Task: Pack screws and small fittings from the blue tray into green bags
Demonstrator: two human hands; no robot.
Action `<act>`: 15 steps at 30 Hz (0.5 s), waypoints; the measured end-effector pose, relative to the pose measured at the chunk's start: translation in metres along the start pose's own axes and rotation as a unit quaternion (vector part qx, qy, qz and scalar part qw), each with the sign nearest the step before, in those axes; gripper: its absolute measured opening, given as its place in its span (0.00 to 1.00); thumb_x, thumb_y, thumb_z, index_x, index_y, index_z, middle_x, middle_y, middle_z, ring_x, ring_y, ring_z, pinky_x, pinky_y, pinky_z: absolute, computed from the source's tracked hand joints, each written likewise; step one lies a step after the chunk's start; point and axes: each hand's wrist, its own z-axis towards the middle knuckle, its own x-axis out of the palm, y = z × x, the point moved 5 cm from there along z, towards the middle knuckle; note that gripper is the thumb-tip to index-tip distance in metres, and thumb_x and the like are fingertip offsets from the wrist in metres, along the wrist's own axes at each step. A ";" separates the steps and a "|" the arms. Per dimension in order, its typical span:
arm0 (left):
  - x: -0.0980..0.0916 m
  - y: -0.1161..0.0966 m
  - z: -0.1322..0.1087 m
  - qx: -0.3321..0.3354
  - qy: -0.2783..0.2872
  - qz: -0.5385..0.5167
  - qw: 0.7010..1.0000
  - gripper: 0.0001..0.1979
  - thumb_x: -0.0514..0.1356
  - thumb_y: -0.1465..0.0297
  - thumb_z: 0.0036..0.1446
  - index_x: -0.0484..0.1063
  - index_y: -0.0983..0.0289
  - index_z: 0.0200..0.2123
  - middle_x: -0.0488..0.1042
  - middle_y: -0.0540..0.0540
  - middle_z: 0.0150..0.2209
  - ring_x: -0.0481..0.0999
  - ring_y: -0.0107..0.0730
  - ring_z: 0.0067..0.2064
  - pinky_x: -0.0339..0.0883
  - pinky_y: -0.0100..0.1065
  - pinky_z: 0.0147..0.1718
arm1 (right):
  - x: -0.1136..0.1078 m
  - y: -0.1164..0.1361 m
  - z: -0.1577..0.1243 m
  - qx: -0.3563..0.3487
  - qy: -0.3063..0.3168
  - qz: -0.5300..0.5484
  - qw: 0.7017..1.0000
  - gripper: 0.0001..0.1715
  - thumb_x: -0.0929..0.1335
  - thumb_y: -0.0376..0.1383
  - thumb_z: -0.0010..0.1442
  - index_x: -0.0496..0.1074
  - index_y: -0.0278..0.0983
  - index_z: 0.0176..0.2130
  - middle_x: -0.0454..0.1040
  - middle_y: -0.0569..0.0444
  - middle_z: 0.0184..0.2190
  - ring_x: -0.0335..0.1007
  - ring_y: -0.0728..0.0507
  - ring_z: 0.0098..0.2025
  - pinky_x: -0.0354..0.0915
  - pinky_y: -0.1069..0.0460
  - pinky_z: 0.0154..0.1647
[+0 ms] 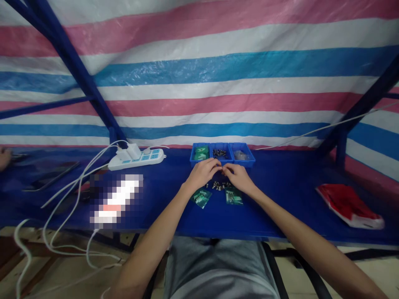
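My left hand and my right hand meet fingertip to fingertip just in front of three joined blue bins. Both are closed in a pinch; whatever sits between the fingers is too small to make out. Below them on the table lies a loose group of small black and silver parts. A small bag with green backing rests under my left wrist, and a similar green bag under my right. Green packets fill the left bin, small dark parts the middle one, and clear greyish pieces the right.
On the blue table, a white power strip with trailing cables stands left of the bins. A pixelated bright object lies nearer me. At right is a red and white package. Another person's hand shows at far left.
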 end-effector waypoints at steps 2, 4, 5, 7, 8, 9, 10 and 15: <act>0.000 0.000 0.000 -0.003 -0.005 -0.004 1.000 0.11 0.52 0.65 0.70 0.72 0.62 0.43 0.75 0.54 0.41 0.75 0.34 0.41 0.66 0.33 0.39 | -0.002 0.003 -0.001 -0.013 -0.020 0.010 1.000 0.10 0.64 0.36 0.64 0.75 0.37 0.39 0.80 0.52 0.33 0.76 0.42 0.36 0.64 0.51 0.39; -0.001 0.000 0.001 -0.008 -0.009 -0.007 1.000 0.11 0.52 0.65 0.70 0.72 0.62 0.42 0.76 0.55 0.41 0.75 0.34 0.40 0.66 0.33 0.39 | -0.003 0.006 -0.002 -0.031 -0.036 0.021 0.999 0.09 0.65 0.35 0.63 0.74 0.37 0.41 0.80 0.52 0.35 0.76 0.42 0.37 0.64 0.51 0.39; -0.002 -0.001 0.001 -0.011 -0.010 -0.009 1.000 0.11 0.52 0.64 0.70 0.72 0.62 0.41 0.76 0.55 0.40 0.75 0.34 0.40 0.66 0.34 0.38 | -0.003 0.008 -0.003 -0.040 -0.037 0.023 0.998 0.08 0.66 0.35 0.62 0.74 0.37 0.41 0.80 0.52 0.35 0.76 0.42 0.37 0.65 0.51 0.39; -0.003 -0.002 0.002 -0.018 -0.010 -0.010 1.000 0.11 0.52 0.64 0.70 0.72 0.62 0.41 0.76 0.54 0.39 0.75 0.35 0.39 0.66 0.33 0.37 | -0.003 0.012 -0.004 -0.055 -0.033 0.018 0.998 0.08 0.66 0.36 0.63 0.74 0.37 0.40 0.79 0.52 0.34 0.75 0.42 0.37 0.64 0.51 0.39; -0.003 -0.002 0.002 -0.020 -0.008 -0.010 1.000 0.12 0.51 0.64 0.70 0.72 0.62 0.40 0.76 0.54 0.39 0.75 0.34 0.39 0.66 0.33 0.37 | -0.003 0.013 -0.004 -0.058 -0.031 0.014 0.998 0.08 0.66 0.36 0.63 0.75 0.38 0.39 0.79 0.52 0.33 0.75 0.42 0.36 0.64 0.51 0.39; -0.004 -0.003 0.002 -0.021 -0.006 -0.010 1.000 0.12 0.51 0.65 0.70 0.72 0.62 0.40 0.76 0.54 0.39 0.75 0.34 0.38 0.65 0.33 0.36 | -0.004 0.015 -0.004 -0.061 -0.030 0.011 0.998 0.09 0.65 0.37 0.64 0.75 0.38 0.38 0.79 0.52 0.33 0.75 0.42 0.36 0.64 0.51 0.38; -0.004 -0.003 0.002 -0.020 -0.005 -0.010 1.000 0.11 0.51 0.66 0.69 0.72 0.63 0.40 0.76 0.54 0.38 0.75 0.34 0.38 0.65 0.33 0.36 | -0.004 0.016 -0.004 -0.061 -0.029 0.008 0.998 0.10 0.65 0.37 0.64 0.76 0.38 0.38 0.79 0.52 0.33 0.75 0.42 0.35 0.63 0.51 0.38; -0.004 -0.004 0.001 -0.017 0.001 -0.014 1.000 0.07 0.56 0.72 0.62 0.72 0.63 0.41 0.75 0.53 0.33 0.74 0.31 0.33 0.64 0.31 0.33 | -0.006 0.018 -0.005 -0.063 -0.031 -0.007 0.998 0.12 0.64 0.37 0.66 0.77 0.38 0.37 0.79 0.53 0.31 0.74 0.42 0.33 0.62 0.51 0.36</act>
